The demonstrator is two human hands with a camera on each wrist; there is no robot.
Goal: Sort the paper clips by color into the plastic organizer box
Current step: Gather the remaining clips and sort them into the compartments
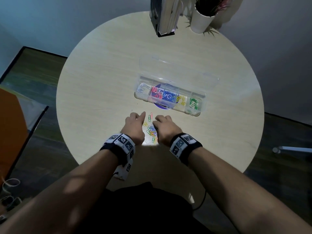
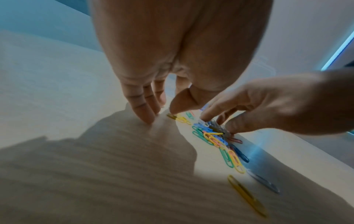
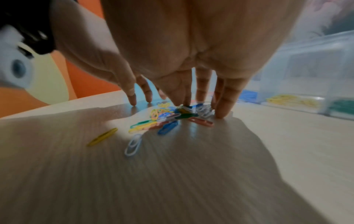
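A mixed pile of coloured paper clips (image 1: pixel 152 130) lies on the table between my hands. My left hand (image 1: pixel 140 119) rests its fingertips on the table left of the pile, and its thumb touches a yellow clip (image 2: pixel 179 117). My right hand (image 1: pixel 156 121) has its fingertips (image 3: pixel 220 112) down on the pile (image 3: pixel 164 118), with index and thumb on either side of the clips (image 2: pixel 214 137). No clip is lifted. Beyond the hands, the clear organizer box (image 1: pixel 140 76) holds white, red, blue, yellow and green clips in separate compartments.
The box lid (image 1: pixel 177 68) lies open behind the box. Books in a holder (image 1: pixel 165 16) and a white plant pot (image 1: pixel 200 21) stand at the table's far edge. Single yellow (image 3: pixel 102 136) and white (image 3: pixel 133 145) clips lie near the pile, closer to me.
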